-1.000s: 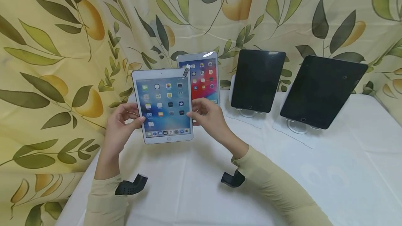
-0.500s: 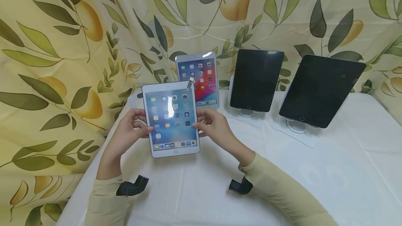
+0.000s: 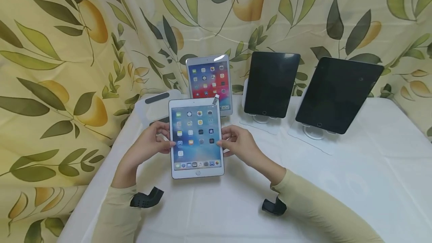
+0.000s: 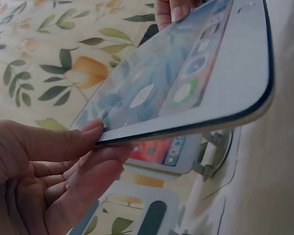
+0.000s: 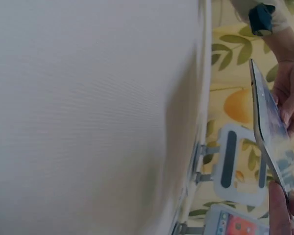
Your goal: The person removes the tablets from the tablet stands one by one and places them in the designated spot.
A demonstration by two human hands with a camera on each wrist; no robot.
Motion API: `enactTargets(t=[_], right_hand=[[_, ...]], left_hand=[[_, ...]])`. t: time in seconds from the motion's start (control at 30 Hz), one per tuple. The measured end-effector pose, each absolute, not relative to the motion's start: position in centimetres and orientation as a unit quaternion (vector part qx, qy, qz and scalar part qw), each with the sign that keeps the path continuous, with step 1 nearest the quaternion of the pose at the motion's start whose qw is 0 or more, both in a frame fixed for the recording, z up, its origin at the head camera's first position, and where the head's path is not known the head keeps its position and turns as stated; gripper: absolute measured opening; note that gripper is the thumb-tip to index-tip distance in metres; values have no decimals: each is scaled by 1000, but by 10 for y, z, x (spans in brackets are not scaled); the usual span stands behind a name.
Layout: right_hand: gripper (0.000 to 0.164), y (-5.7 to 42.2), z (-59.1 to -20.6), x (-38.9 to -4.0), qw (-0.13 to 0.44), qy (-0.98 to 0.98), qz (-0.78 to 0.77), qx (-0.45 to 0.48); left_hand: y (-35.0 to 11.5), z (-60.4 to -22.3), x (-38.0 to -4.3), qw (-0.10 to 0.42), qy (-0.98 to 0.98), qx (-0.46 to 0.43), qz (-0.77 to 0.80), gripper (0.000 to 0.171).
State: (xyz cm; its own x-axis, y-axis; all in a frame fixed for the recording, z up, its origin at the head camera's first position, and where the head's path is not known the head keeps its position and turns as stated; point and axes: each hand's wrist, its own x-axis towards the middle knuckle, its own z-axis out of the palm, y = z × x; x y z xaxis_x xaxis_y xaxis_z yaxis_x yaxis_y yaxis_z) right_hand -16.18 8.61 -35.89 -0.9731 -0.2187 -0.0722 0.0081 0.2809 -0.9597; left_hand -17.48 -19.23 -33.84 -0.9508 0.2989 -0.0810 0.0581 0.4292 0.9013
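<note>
white tablet (image 3: 197, 138) is held above the white cloth (image 3: 219, 213), in front of the stands (image 3: 313, 133). screen faces the person; long axis runs nearly straight up the head view, home-button end nearest the person, printed sticker (image 3: 216, 99) at the far right corner. left hand (image 3: 150, 143) pinches the left edge, thumb in front, fingers behind, open only by the tablet's thickness; right hand (image 3: 241, 141) does likewise on the right edge. stands hold a red-blue-screen tablet (image 3: 210, 78), middle black tablet (image 3: 271, 83) and right black tablet (image 3: 339, 95). vs 1 s ago: white tablet is lower and further right, exposing a stand with dark pads (image 3: 156, 98) at left.
</note>
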Motion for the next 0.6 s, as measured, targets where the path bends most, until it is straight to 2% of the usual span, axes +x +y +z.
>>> enactTargets(t=[0.33, 0.6], right_hand=[[33, 100, -382, -146, 117, 806, -580, -18], [32, 97, -392, -145, 144, 793, -592, -5]], left_hand=[[-174, -357, -178, 180, 853, 88, 482, 46], [-180, -371, -186, 215, 842, 101, 485, 40]])
